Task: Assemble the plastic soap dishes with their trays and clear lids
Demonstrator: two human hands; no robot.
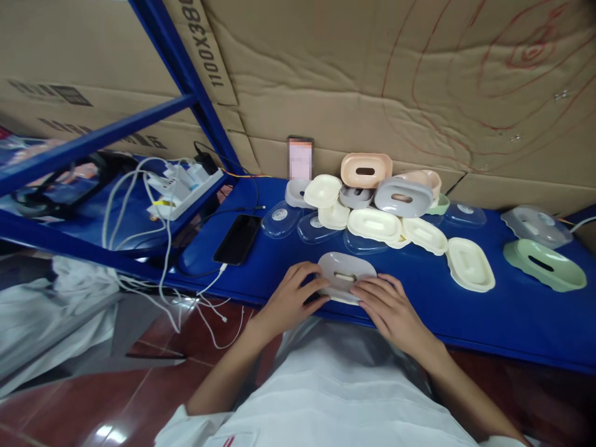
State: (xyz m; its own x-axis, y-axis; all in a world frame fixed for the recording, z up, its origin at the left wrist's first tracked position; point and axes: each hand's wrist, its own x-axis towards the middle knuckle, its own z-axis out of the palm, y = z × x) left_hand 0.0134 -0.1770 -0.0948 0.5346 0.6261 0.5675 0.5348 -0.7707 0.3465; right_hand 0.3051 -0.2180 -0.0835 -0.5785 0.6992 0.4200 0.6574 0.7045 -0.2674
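Work surface [465,326], front edge, centre: one slotted dish [333,264], between left hand [294,295] and right hand [388,304], both touching it. Directly behind: heap [372,225] of trays and further slotted dishes; lids [282,218] at its left end and partly beneath. Behind the heap's left end: upright phone [300,159], before cardboard panel [335,112]. Left of the heap: second phone [237,240], lying flat, cable [212,282] at its near end. Heap's right end: single tray [470,264]. Far right: another slotted dish [561,270], before a further lid [535,225]. Left, beyond frame post [184,77]: power strip [198,194].
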